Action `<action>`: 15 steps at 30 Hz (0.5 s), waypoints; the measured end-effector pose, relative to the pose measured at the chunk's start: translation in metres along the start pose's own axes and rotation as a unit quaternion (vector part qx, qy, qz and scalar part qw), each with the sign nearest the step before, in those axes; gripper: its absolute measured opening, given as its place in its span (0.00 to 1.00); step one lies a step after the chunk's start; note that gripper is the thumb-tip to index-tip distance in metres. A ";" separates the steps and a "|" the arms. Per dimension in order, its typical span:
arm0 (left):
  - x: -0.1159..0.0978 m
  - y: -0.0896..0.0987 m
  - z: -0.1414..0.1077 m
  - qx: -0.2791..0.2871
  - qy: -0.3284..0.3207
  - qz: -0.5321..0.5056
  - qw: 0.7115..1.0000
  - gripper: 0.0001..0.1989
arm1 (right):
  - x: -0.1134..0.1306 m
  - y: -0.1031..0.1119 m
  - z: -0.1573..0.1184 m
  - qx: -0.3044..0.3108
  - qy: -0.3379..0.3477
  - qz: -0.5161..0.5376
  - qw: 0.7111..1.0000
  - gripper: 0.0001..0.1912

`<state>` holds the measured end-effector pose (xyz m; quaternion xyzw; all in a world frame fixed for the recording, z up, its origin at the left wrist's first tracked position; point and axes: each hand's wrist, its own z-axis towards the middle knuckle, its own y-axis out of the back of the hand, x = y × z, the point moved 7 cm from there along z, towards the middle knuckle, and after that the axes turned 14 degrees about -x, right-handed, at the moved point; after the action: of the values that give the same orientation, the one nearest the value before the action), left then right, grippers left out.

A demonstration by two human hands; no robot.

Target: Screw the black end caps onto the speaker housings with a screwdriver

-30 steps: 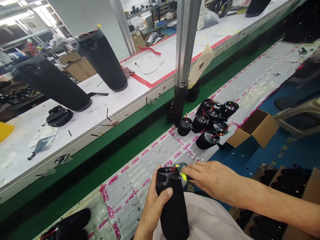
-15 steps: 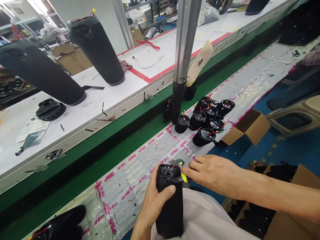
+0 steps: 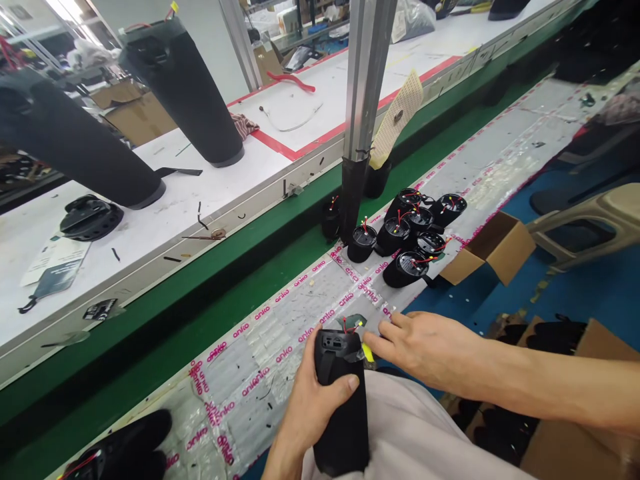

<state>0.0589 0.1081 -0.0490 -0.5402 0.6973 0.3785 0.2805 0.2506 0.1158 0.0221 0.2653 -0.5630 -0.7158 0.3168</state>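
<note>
My left hand (image 3: 313,410) grips a black cloth-covered cylinder (image 3: 340,400) that stands on my lap, its open top showing red wires and a small green board (image 3: 353,324). My right hand (image 3: 425,347) reaches in from the right, its fingertips pinching a yellow piece (image 3: 368,353) at the cylinder's top edge. Farther along the taped bench strip (image 3: 280,340) lies a cluster of short black cylinders (image 3: 410,233) with red and yellow wires.
A green conveyor belt (image 3: 200,300) runs beyond the strip, with a metal post (image 3: 365,80) rising from it. Two tall black cylinders (image 3: 185,87) stand on the white table (image 3: 165,220) behind. An open cardboard box (image 3: 493,247) hangs off the right edge. Another black part (image 3: 125,450) lies bottom left.
The view has tilted and shifted slightly, so the bench items sit higher and leftward in frame. The cylinder has risen a little in my left hand; my right fingers stay at its top.
</note>
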 end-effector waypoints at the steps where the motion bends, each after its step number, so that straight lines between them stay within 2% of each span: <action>1: -0.001 0.000 -0.001 -0.005 0.004 0.018 1.000 0.54 | 0.003 0.000 0.000 0.004 -0.004 -0.007 1.000 0.22; 8: -0.006 0.001 -0.006 -0.036 0.014 0.069 0.997 0.53 | 0.013 -0.003 0.001 0.032 -0.024 -0.043 0.998 0.23; 13: 0.003 0.003 -0.002 -0.037 0.012 -0.005 0.999 0.51 | 0.004 -0.003 0.007 0.020 -0.022 0.070 0.997 0.20; 15: 0.006 0.004 -0.001 -0.042 0.010 -0.024 0.999 0.51 | -0.004 -0.001 0.008 0.000 -0.046 0.110 0.993 0.17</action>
<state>0.0534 0.1050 -0.0525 -0.5718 0.6703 0.3951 0.2601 0.2472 0.1242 0.0231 0.1692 -0.6027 -0.6880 0.3672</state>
